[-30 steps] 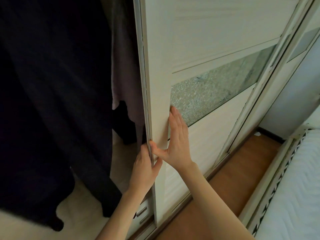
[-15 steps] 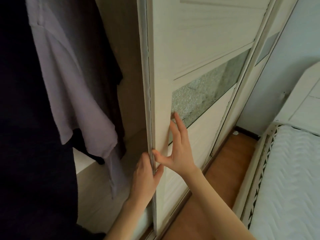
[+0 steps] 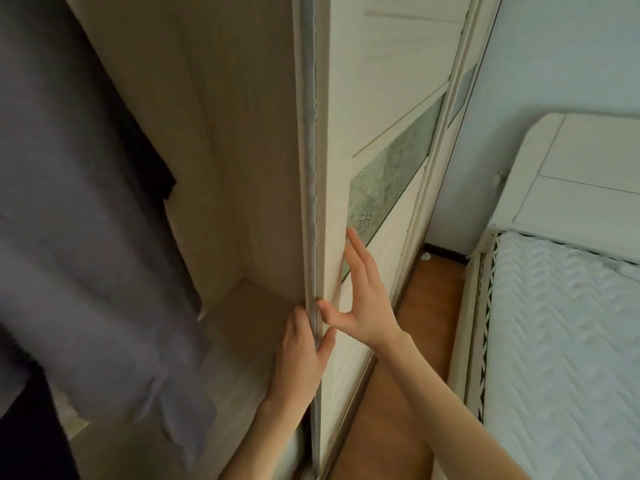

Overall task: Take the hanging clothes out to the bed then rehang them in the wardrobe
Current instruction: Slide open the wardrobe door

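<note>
Head view: the left hand (image 3: 304, 358) grips the sliding door (image 3: 377, 98) edge; the right hand (image 3: 367, 306) lies flat, fingers spread, against its face. The clothes (image 3: 79, 237) hang at left inside the wardrobe (image 3: 235, 133). They are probably soft and light; take hold at the hanger, not visible here.

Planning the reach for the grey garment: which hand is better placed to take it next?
Likely the left hand: it grips the sliding door edge on the wardrobe's open side, nearer the grey garment. The right hand lies flat on the door's outer face, farther away.
</note>
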